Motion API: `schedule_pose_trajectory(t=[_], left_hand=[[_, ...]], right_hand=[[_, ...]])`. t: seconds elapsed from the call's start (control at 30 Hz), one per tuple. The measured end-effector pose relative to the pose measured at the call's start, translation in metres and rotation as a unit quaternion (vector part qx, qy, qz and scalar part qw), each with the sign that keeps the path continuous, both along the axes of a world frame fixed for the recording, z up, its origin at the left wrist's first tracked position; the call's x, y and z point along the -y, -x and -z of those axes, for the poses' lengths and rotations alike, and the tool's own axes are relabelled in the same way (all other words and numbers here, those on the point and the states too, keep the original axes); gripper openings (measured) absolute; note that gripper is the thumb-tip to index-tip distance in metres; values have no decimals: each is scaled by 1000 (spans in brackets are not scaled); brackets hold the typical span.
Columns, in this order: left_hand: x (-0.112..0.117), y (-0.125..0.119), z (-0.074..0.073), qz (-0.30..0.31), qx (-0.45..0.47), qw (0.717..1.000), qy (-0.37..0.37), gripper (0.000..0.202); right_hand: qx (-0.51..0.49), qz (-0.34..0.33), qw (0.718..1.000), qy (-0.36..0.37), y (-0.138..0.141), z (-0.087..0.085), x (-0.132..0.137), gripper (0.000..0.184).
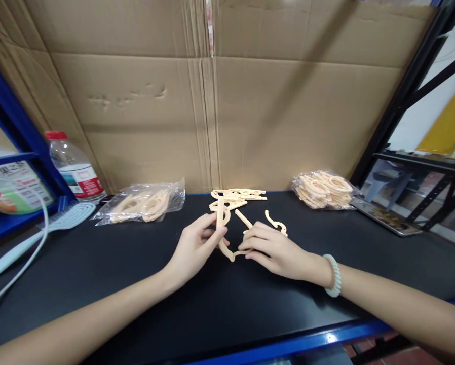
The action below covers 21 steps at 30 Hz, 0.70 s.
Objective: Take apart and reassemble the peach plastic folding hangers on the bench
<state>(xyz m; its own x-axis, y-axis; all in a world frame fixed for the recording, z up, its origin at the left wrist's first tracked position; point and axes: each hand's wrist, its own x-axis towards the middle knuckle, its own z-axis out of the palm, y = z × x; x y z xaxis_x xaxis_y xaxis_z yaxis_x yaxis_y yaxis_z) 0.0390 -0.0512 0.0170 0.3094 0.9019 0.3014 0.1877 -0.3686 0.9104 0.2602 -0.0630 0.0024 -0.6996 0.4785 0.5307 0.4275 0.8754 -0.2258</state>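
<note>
Upright above the black table, a beige plastic folding hanger (pixel 220 213) is pinched between the thumb and fingers of my left hand (pixel 197 243). My right hand (pixel 275 248) is closed on a thin curved beige piece (pixel 240 252) that meets the lower end of the hanger; whether the two are joined I cannot tell. Just beyond my right hand lie a loose hanger hook (pixel 276 223) and a straight beige arm (pixel 243 219), partly covered by the fingers. Several more folded hanger parts (pixel 238 194) lie in a small heap behind my left hand.
Bagged hanger parts sit at left (pixel 142 204) and right (pixel 321 189). A phone-like flat object (pixel 387 218) lies far right. On the left are a pale blue hairbrush (pixel 73 215), a white cable (pixel 41 243) and a red-capped bottle (pixel 77 170). Cardboard (pixel 136 116) stands behind.
</note>
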Motion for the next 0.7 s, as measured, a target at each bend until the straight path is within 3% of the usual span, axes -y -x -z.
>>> schedule_pose_trajectory(t=[0.13,0.23,0.33,0.43,0.53,0.7], left_hand=[[1,1,-1,3,-45,998,-54,36],[2,2,-1,-6,-84,993,-86,38],[0,4,2,-17,-113,985,-127,36],[-3,6,6,-27,-130,973,-187,36],[-7,6,10,-40,-184,944,-272,35],[-5,4,13,-74,-325,859,-390,36]], right_hand=[[-128,16,984,120,5,-3,5,31],[-174,-23,960,218,7,-4,4,43],[-248,-39,924,288,7,-4,-1,37],[-357,-14,874,329,6,-2,-6,27],[-415,23,835,361,6,-3,-8,25],[-354,29,813,461,11,-6,-3,26]])
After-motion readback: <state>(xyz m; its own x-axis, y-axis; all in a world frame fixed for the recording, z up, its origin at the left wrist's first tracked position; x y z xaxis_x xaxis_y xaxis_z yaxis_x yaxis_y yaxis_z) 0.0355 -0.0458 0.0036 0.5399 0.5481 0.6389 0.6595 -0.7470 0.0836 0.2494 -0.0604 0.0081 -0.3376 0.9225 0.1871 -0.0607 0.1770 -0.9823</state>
